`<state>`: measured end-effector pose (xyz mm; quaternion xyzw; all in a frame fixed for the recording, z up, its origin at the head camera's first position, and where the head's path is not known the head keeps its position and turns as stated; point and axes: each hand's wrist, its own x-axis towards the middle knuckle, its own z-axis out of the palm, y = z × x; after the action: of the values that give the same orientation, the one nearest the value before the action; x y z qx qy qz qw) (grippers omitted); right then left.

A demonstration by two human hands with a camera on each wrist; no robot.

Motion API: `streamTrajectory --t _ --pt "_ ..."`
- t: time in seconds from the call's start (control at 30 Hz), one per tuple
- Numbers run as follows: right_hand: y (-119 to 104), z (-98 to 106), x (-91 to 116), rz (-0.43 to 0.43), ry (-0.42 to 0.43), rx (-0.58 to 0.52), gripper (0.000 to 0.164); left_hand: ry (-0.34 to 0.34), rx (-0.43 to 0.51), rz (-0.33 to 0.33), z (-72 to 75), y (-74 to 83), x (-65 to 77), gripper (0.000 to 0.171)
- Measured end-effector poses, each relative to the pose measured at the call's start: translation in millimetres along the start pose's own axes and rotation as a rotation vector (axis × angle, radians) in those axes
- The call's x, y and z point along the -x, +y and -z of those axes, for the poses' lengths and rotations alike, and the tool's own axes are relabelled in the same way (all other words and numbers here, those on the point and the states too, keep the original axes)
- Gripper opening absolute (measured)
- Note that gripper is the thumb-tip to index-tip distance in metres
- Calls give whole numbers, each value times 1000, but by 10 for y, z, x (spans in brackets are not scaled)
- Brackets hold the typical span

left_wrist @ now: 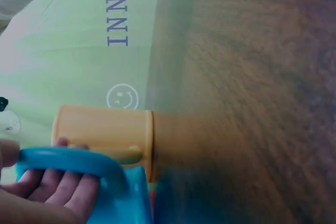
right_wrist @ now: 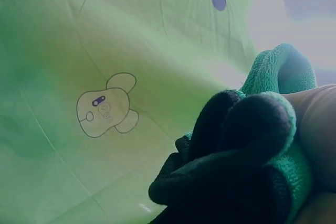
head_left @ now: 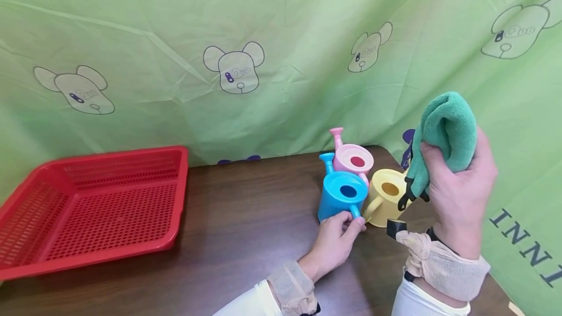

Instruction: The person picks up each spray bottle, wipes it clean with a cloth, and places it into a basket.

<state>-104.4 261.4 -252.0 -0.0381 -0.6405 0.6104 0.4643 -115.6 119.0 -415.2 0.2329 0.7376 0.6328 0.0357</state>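
Note:
My left hand (head_left: 335, 240) grips the handle (left_wrist: 73, 160) of a blue watering can (head_left: 338, 204), its fingers passing through the loop in the left wrist view. Behind that can is a pink watering can (head_left: 351, 152), and to its right a yellow watering can (head_left: 388, 206), also seen in the left wrist view. Raised at the right, my right hand (head_left: 465, 189) holds a bunched green cloth (head_left: 456, 121) with dark edging, the thumb pressed on its front. The right wrist view shows the cloth's dark part (right_wrist: 226, 150) up close.
A red perforated plastic basket (head_left: 175, 199) stands at the left of the brown wooden table (head_left: 237, 238). A green curtain (head_left: 281, 111) printed with mouse heads hangs behind the table and along its right side.

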Motion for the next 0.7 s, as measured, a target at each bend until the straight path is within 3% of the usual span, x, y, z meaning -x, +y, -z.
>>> streamTrajectory --t 0.23,0.37,0.5,0.7 --pt "30 8 -10 12 -4 12 51 270 356 167 88 141 -76 32" --pt "60 5 -1 4 -18 5 51 358 488 244 234 181 -146 37" --pt "78 -14 6 -5 -36 -10 51 411 554 283 467 236 -187 36" --pt "29 -111 52 64 -71 -32 51 480 740 253 965 383 -198 26"
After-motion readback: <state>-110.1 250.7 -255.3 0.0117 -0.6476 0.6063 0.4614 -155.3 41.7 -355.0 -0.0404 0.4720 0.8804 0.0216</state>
